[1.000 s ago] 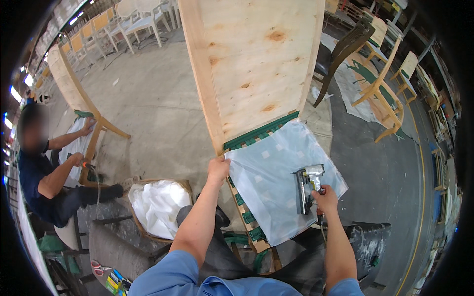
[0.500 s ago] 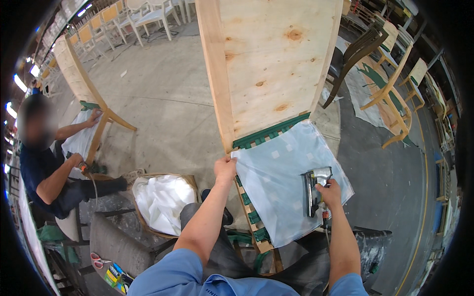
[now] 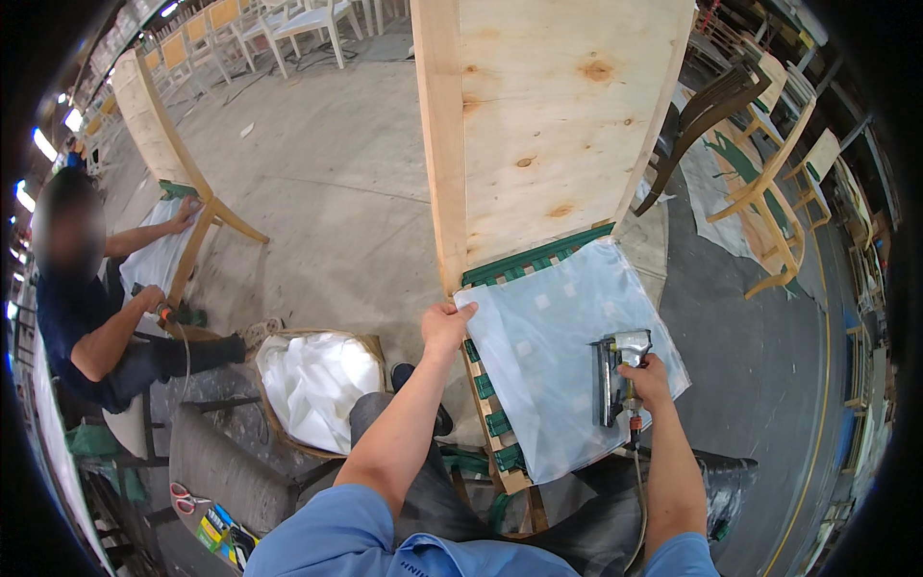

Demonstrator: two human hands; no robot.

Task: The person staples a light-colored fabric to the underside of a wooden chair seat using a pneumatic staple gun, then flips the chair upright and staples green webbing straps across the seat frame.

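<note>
A wooden chair frame with a tall plywood back (image 3: 548, 125) stands in front of me. Green webbing (image 3: 496, 422) crosses its seat, mostly hidden under a thin white cloth (image 3: 538, 365). My left hand (image 3: 446, 324) pinches the cloth's far left corner at the seat's edge, near the foot of the back. In my right hand (image 3: 646, 378) is a pneumatic staple gun (image 3: 613, 370), held above the right part of the cloth. An air hose (image 3: 642, 500) runs down from its handle.
At left, a co-worker (image 3: 82, 317) holds an air tool beside another chair frame (image 3: 178, 154). A box of white cloth (image 3: 317, 389) sits left of my legs. Red-handled scissors (image 3: 187, 498) lie on a grey padded seat (image 3: 231, 462). More chair frames (image 3: 769, 192) stand at right.
The view has shifted slightly, so the chair sits a little further right. My left thumb now lies further over the cloth's corner. The staple gun stays over the cloth's right part.
</note>
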